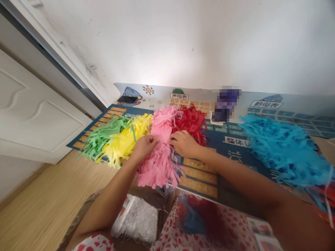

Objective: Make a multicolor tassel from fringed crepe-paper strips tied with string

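My left hand point(145, 148) pinches the top of a bundle of pink fringed paper point(159, 167) lying on a printed desk mat point(199, 174). My right hand point(183, 143) grips the same bundle from its right edge, with the fingertips against the solid pink band. Red fringed paper point(191, 122) lies just beyond my right hand. To the left of my left hand are yellow fringed paper point(128, 137) and green fringed paper point(103, 136). A large heap of blue fringed paper point(285, 148) lies at the right, well apart from both hands.
A phone point(127, 99) lies at the mat's far left, and a pixelated object point(225, 104) stands at the far edge. A white door point(39, 111) is at the left, above a wooden floor point(52, 205). A plastic-filled box point(136, 219) sits below the desk edge.
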A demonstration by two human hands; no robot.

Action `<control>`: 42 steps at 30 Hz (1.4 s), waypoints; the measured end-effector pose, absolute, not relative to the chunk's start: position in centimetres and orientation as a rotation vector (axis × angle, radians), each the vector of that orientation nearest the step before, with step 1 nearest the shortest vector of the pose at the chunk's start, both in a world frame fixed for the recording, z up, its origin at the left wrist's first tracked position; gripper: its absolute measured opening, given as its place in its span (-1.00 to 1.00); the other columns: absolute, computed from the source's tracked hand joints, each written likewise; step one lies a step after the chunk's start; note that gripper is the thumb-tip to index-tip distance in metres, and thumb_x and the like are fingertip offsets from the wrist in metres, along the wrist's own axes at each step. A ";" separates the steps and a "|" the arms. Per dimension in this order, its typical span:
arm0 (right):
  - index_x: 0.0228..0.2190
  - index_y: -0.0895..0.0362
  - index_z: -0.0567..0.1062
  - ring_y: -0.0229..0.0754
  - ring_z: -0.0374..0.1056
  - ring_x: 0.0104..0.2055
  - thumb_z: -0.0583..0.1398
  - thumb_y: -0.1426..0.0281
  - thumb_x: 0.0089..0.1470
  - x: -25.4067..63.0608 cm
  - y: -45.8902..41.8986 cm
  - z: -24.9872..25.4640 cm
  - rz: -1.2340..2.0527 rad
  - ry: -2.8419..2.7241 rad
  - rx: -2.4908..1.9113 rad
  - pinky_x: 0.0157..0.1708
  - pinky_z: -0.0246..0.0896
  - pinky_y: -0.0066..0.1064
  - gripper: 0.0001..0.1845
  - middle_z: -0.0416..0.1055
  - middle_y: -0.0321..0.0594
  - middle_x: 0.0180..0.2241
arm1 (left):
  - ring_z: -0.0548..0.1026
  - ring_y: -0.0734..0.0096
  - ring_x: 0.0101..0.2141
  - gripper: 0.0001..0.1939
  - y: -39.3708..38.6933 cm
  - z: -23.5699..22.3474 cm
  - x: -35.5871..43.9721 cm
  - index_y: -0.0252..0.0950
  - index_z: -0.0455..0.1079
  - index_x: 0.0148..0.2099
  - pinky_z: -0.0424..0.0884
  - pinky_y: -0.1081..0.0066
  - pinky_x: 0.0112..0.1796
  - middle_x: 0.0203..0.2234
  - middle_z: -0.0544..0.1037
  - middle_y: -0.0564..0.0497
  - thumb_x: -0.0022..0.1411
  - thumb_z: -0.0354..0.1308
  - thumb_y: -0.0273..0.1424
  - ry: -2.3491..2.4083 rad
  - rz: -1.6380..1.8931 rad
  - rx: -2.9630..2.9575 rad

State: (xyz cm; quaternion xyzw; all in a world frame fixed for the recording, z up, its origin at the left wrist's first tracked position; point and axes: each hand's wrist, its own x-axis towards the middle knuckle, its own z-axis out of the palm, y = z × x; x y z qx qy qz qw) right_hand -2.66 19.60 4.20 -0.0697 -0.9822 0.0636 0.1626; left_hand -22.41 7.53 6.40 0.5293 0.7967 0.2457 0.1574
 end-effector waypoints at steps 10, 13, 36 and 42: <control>-0.18 0.18 0.56 -0.03 0.23 -0.01 0.11 0.47 0.10 -2.8 19.8 4.1 0.281 -2.819 -0.227 -0.10 -0.01 -0.18 -0.71 0.45 -0.08 -0.02 | 0.33 0.43 -0.52 -0.68 7.4 6.6 -22.6 -0.26 0.28 -0.52 0.15 0.44 -0.47 -0.63 0.35 0.11 0.15 0.05 -0.15 2.283 0.734 1.491; -0.21 0.18 0.55 -0.01 0.22 -0.01 0.11 0.46 0.10 -2.8 19.8 4.4 0.256 -2.806 -0.220 -0.09 -0.03 -0.16 -0.74 0.45 -0.07 0.00 | 0.34 0.43 -0.52 -0.67 7.4 6.7 -22.5 -0.26 0.28 -0.53 0.14 0.44 -0.47 -0.63 0.36 0.11 0.15 0.05 -0.16 2.285 0.731 1.496; -0.09 0.22 0.53 -0.03 0.24 -0.05 0.06 0.41 0.16 -1.6 19.6 2.9 0.207 -2.855 -0.111 -0.13 -0.01 -0.16 -0.65 0.46 -0.04 0.00 | 0.49 0.09 -0.13 -0.82 11.6 7.0 -20.5 -0.17 0.57 -0.25 0.13 0.15 0.09 -0.28 0.63 -0.07 0.12 0.17 -0.30 2.170 0.148 1.917; -0.20 0.20 0.54 -0.03 0.25 -0.05 0.08 0.42 0.13 -1.5 19.9 2.9 0.305 -2.825 -0.160 -0.11 -0.02 -0.17 -0.72 0.48 -0.04 -0.07 | 0.51 0.22 -0.23 -0.83 11.2 6.6 -22.0 -0.17 0.56 -0.30 0.29 0.32 -0.08 -0.33 0.64 0.00 0.08 0.15 -0.37 2.184 0.281 1.810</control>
